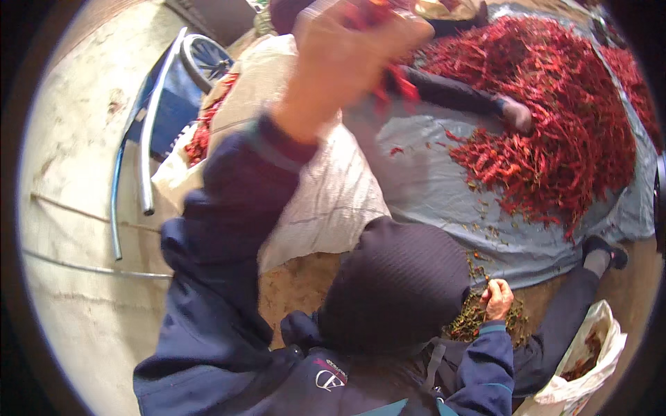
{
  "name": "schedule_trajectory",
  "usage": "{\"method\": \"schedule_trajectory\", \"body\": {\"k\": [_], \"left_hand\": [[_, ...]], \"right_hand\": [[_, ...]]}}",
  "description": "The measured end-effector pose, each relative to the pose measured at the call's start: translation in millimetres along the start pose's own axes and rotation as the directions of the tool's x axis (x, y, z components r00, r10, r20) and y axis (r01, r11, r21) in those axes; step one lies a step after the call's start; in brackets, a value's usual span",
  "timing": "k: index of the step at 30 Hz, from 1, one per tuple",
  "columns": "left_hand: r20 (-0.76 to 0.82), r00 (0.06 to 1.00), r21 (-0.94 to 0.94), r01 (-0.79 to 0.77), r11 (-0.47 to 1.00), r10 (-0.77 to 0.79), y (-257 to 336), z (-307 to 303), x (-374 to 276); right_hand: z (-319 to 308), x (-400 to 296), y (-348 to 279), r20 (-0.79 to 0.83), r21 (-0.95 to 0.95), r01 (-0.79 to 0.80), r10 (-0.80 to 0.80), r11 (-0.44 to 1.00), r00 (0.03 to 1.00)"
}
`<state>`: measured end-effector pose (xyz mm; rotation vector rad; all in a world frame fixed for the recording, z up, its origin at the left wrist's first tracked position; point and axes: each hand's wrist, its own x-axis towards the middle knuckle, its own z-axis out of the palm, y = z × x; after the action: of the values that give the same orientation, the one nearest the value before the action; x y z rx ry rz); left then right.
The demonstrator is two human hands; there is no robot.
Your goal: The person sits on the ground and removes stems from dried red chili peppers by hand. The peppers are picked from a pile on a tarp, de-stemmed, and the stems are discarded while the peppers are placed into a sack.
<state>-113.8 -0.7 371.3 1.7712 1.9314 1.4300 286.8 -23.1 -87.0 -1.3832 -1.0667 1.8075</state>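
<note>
My left hand (359,57) is raised at the top, blurred, with red chillies (372,13) at its fingers; more blurred red chillies show just below it. My right hand (498,300) is low at the right, thumb and fingers pinched on a small chilli stem (487,278) above a heap of green and brown stems (465,320). A large heap of dried red chillies (562,114) lies on a grey plastic sheet (416,187). Rounded, dark ribbed fabric (400,286) fills the view between my arms.
Another person's hand (516,115) touches the chilli heap. A pale woven sack (322,208) lies left of the sheet, near more chillies (200,135). A blue cart (177,93) with a wheel (205,57) and metal tube (151,140) stands left. An open white bag (606,359) is lower right.
</note>
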Motion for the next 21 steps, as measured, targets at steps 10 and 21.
{"method": "schedule_trajectory", "body": {"k": [10,21], "left_hand": [[-0.261,0.849,0.517,0.525,0.676,-0.460,-48.0,-300.0,-28.3],[0.028,0.987,0.833,0.065,0.550,-0.160,-53.6,-275.5,28.0]], "right_hand": [[-5.7,1.5,-1.2,0.045,-0.015,0.072,-0.072,0.997,0.996],[-9.5,-4.4,-2.8,-0.017,-0.067,-0.030,0.029,0.997,0.999]]}}
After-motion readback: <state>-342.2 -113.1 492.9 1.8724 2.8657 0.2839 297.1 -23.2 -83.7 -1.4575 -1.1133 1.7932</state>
